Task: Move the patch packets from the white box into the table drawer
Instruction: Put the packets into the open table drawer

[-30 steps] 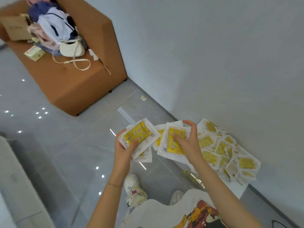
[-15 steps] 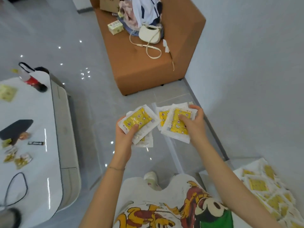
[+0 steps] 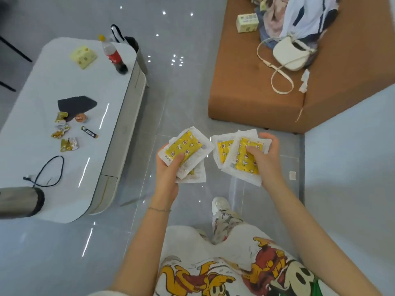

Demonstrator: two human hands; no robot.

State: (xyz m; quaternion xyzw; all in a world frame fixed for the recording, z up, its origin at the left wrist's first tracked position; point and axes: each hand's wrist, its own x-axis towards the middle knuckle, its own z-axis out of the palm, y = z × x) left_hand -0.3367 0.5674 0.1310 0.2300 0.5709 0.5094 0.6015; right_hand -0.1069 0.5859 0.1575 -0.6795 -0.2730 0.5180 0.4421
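My left hand (image 3: 166, 176) grips a stack of yellow patch packets (image 3: 185, 148) in clear-white wrappers, thumb pressed on the top one. My right hand (image 3: 264, 159) grips a second stack of patch packets (image 3: 232, 154), thumb on top and fingers curled round the far edge. Both stacks are held above the grey floor, in front of my body. The white table (image 3: 64, 146) stands to the left; its side panels face me and no open drawer shows. The white box is out of view.
On the table lie a cola bottle (image 3: 114, 55), a yellow packet (image 3: 83, 56), a dark pouch (image 3: 75, 104), snack wrappers (image 3: 64, 135), a black cable (image 3: 49, 171) and a grey cylinder (image 3: 19, 201). A brown sofa (image 3: 256, 99) with a white bag (image 3: 291, 54) stands at the right.
My view has swung left, away from the wall and the packets on the floor; the table has come fully into view. Both hands keep holding their packet stacks.
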